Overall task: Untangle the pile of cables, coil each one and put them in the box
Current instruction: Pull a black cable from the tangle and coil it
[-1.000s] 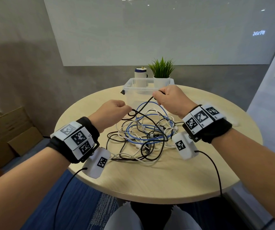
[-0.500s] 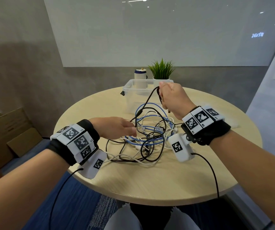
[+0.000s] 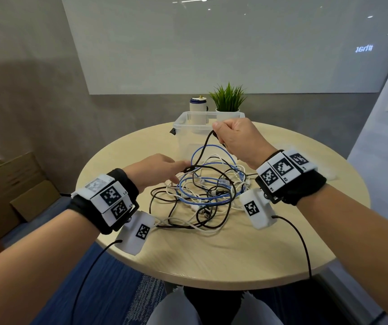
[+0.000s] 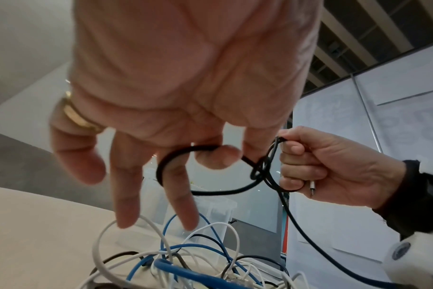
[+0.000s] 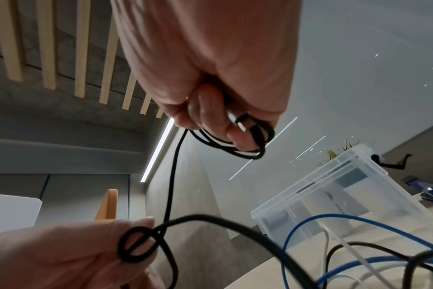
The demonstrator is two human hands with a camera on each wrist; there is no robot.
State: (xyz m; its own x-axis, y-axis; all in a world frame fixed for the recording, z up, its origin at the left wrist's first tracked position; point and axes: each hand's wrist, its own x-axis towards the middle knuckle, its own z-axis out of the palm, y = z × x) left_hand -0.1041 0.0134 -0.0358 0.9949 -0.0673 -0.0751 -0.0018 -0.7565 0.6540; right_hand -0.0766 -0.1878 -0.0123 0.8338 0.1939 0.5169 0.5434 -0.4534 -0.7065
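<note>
A tangled pile of cables [image 3: 202, 191], black, blue and white, lies mid-table in front of the clear plastic box [image 3: 183, 134]. My right hand [image 3: 235, 137] is raised beside the box, fist closed round a few turns of the black cable [image 3: 206, 146]; its metal plug [image 5: 240, 121] pokes out of the fist. The cable runs down to a small knotted loop [image 5: 136, 246], which my left hand [image 3: 162, 167] pinches between thumb and forefinger [image 4: 218, 156], its other fingers spread over the pile. The box [image 5: 334, 185] looks empty.
A potted green plant [image 3: 228, 99] and a white canister with a blue band [image 3: 197, 106] stand behind the box. The round wooden table [image 3: 211, 254] has bare surface toward me. Cardboard boxes [image 3: 8, 184] sit on the floor at left.
My left hand has uncurled from a fist, dropped toward the pile and taken the black loop. My right hand has lifted the cable end a little higher by the box.
</note>
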